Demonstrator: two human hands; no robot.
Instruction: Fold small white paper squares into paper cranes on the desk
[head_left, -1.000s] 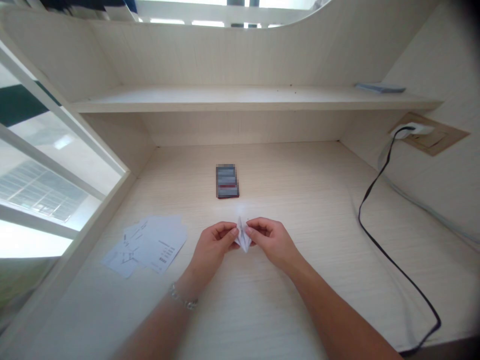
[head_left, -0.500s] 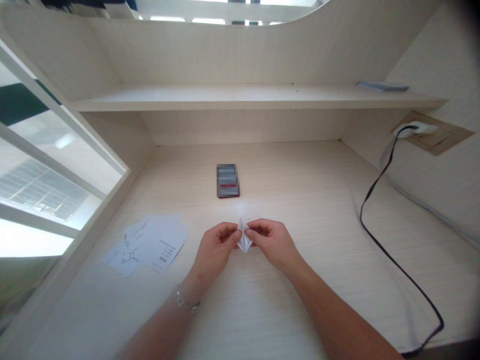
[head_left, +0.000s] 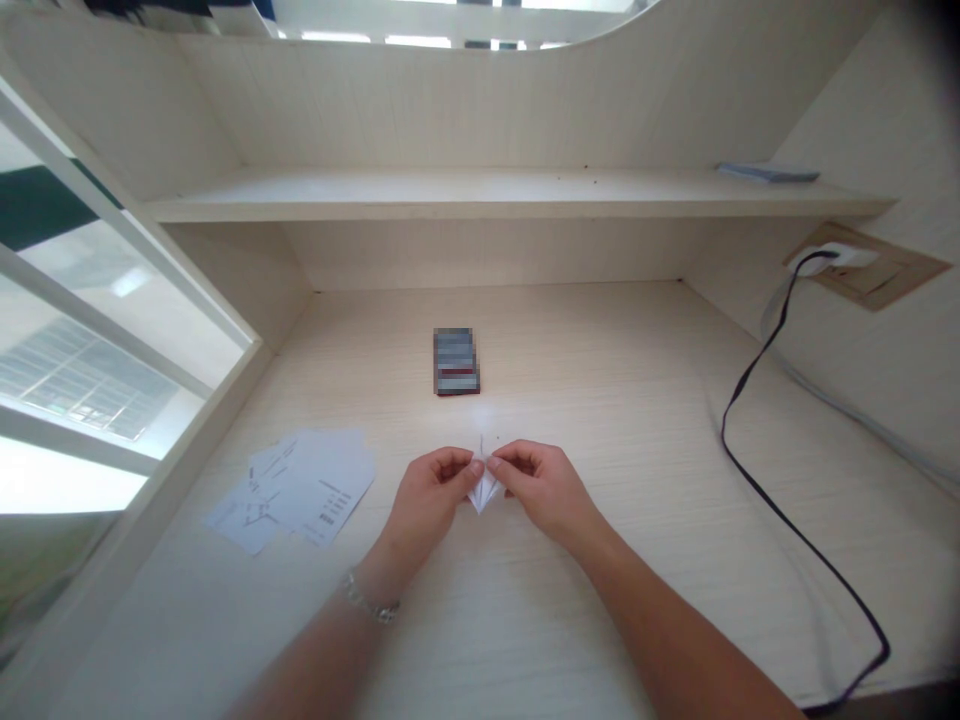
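One paper (head_left: 480, 497), lower centre of frame, is creased to a point, left hand (head_left: 429, 490) and right hand (head_left: 544, 487) fingers clamped on it, remaining folds unclear.

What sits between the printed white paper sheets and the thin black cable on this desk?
The head view shows the bare left hand and right hand there, pinching a small folded white paper; farther back lies a dark, blurred rectangular item.

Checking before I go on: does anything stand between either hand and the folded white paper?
Nothing visible does: your left hand and right hand both pinch the folded white paper. Printed sheets lie left of the hands; a dark rectangular object lies beyond them.
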